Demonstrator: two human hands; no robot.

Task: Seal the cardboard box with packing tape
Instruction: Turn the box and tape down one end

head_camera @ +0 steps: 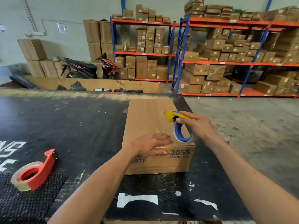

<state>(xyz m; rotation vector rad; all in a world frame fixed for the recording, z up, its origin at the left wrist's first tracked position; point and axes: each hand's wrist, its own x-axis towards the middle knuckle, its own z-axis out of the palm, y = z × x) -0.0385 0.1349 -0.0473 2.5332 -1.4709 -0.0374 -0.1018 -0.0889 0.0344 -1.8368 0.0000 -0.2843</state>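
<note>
A closed brown cardboard box (145,117) with blue print on its front lies on the black table (64,120), right of centre. My left hand (153,142) lies flat with spread fingers on the box's near top edge. My right hand (196,125) grips a yellow and blue tape dispenser (179,125) with a roll of clear tape, held at the box's near right corner. The roll touches or hovers just over the box top; I cannot tell which.
A second, red tape dispenser (34,170) with brown tape lies on a black mesh mat (24,206) at the near left. Beyond the table are a cardboard bin (97,84), a parked motorbike (90,67) and orange-blue shelves (226,63) full of boxes. Concrete floor (250,120) lies to the right.
</note>
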